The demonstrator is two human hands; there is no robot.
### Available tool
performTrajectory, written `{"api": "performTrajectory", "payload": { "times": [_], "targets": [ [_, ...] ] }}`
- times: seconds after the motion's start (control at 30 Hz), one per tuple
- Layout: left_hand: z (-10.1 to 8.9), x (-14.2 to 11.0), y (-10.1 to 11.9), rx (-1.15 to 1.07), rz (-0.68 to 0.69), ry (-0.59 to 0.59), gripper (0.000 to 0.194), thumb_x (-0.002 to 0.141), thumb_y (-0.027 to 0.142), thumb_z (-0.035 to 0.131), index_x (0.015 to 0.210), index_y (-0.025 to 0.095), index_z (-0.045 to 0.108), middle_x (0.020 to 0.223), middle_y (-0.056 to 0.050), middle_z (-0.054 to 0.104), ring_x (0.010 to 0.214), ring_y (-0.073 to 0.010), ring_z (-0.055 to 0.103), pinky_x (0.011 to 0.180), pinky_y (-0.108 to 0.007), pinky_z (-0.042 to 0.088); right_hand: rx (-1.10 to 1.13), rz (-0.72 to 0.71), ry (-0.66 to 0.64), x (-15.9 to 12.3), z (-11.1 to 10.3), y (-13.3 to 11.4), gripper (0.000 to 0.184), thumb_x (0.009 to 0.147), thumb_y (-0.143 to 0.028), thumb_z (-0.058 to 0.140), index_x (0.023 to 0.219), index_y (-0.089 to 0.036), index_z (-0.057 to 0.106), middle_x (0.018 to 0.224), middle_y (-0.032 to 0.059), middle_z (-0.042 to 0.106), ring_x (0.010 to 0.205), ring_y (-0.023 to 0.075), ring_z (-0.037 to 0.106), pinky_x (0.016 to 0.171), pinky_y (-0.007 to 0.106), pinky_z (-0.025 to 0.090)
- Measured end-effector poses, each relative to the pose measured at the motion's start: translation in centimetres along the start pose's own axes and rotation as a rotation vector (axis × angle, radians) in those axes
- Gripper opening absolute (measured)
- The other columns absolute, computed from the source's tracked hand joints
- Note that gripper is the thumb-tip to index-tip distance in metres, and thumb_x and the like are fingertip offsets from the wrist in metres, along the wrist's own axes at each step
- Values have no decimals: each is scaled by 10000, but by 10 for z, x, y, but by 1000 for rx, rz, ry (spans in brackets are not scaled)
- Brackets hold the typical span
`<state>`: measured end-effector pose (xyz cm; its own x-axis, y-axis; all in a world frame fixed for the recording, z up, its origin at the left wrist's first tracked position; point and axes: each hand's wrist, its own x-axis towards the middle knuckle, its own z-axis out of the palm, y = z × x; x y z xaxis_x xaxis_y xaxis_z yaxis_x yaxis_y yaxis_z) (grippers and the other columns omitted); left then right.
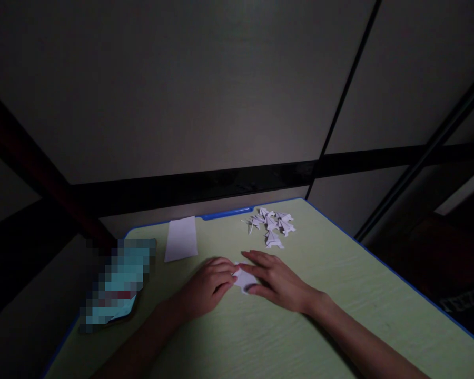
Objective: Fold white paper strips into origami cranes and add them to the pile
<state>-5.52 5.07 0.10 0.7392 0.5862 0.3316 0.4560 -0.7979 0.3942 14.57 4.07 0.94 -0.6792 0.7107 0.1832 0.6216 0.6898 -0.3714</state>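
Note:
A small folded piece of white paper lies on the table between my two hands. My left hand has its fingers curled together, with the tips pinching the paper's left edge. Over the paper's right side rests my right hand, fingers stretched and spread. Its index finger touches the upper edge and its thumb lies at the lower right. Both hands hide parts of the folds. Just beyond them sits a group of several folded white paper figures, the nearest being a frog-like figure.
Blank white paper lies at the back left of the pale green table. A phone with a lit, pixelated screen is at the left edge. A blue strip runs along the back edge, before a panelled wall.

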Motion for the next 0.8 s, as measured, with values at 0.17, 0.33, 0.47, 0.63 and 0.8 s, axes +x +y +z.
{"api": "performTrajectory", "payload": {
  "times": [0.17, 0.33, 0.47, 0.63, 0.8],
  "targets": [
    [0, 0, 0, -20, -8, -3, 183, 767, 144, 409, 716, 163, 584, 885, -59, 595, 880, -158, 474, 780, -312, 372, -26, -12, 27, -1, 1, 2, 402, 772, -394, 387, 1115, -196, 454, 1239, 90, 357, 1109, 202, 329, 906, 325, 289],
    [0, 0, 0, -18, -44, -5, 188, 764, 154, 415, 704, 158, 593, 954, -81, 584, 900, -162, 471, 792, -318, 370, -100, -12, 45, -2, -2, 1, 375, 782, -381, 371, 1082, -186, 482, 1229, 86, 362, 1107, 208, 320, 909, 335, 288],
    [2, 0, -4, -53, -51, -3, 199, 757, 151, 426, 670, 164, 605, 997, -76, 591, 912, -163, 473, 792, -317, 371, -228, 31, 46, -3, -1, -1, 400, 778, -408, 360, 1119, -214, 436, 1251, 73, 335, 1127, 238, 281, 895, 388, 288],
    [6, 1, -9, -141, -108, 21, 151, 711, 133, 492, 669, 177, 630, 980, -61, 612, 913, -164, 486, 787, -313, 374, -353, 63, 80, -1, 1, -8, 365, 782, -385, 373, 1089, -208, 456, 1256, 63, 331, 1130, 243, 272, 896, 414, 267],
    [6, 2, -10, -209, -171, 27, 137, 683, 121, 526, 667, 184, 647, 968, -55, 620, 910, -168, 490, 786, -319, 376, -370, 71, 108, 0, 4, -11, 327, 777, -376, 391, 1006, -180, 519, 1232, 71, 363, 1109, 231, 307, 886, 387, 291]
  ]
}}
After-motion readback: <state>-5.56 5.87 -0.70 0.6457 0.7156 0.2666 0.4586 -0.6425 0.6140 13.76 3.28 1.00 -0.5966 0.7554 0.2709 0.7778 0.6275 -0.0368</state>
